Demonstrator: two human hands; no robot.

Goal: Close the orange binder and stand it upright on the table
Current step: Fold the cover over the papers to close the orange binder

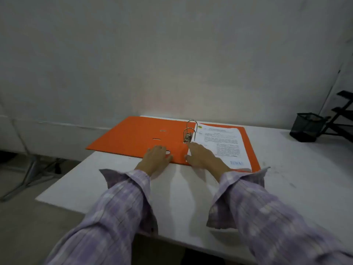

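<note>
An orange binder [133, 134] lies open and flat on the white table [191, 197], its left cover hanging past the table's left edge. Metal rings [189, 131] stand up at its spine, with printed sheets [221, 144] stacked on the right half. My left hand [155, 158] rests flat on the near edge of the spine area, fingers apart, beside the finger hole. My right hand [204, 157] lies flat on the near left corner of the paper, index finger pointing toward the ring lever. Neither hand grips anything.
A black mesh pen cup [307, 127] stands at the far right of the table, beside a black rack [343, 115]. A grey wall rises right behind the table. Metal stand legs [28, 175] sit on the floor at the left.
</note>
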